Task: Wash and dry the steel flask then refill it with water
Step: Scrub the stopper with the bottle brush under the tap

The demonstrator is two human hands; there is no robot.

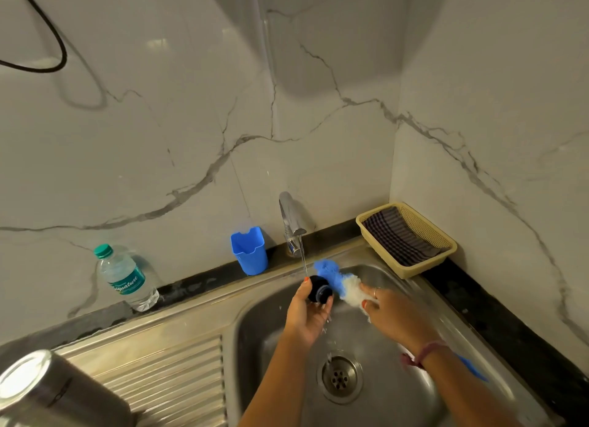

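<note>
The steel flask (pixel 41 391) stands on the ribbed drainboard at the bottom left, away from both hands. My left hand (pixel 306 315) grips a small dark flask cap (pixel 320 291) over the sink basin, right under a thin stream of water from the tap (pixel 291 217). My right hand (pixel 389 311) holds a bottle brush (pixel 338 280) just behind its blue and white bristles. The bristle head touches the cap's right side. The brush's blue handle shows below my right forearm.
A blue plastic cup (pixel 250 251) and a sealed water bottle (pixel 124 276) stand on the dark ledge behind the steel sink (pixel 271 302). A beige basket (pixel 411 267) with a checked cloth (pixel 398 235) sits in the right corner. The drain (pixel 341 375) lies below my hands.
</note>
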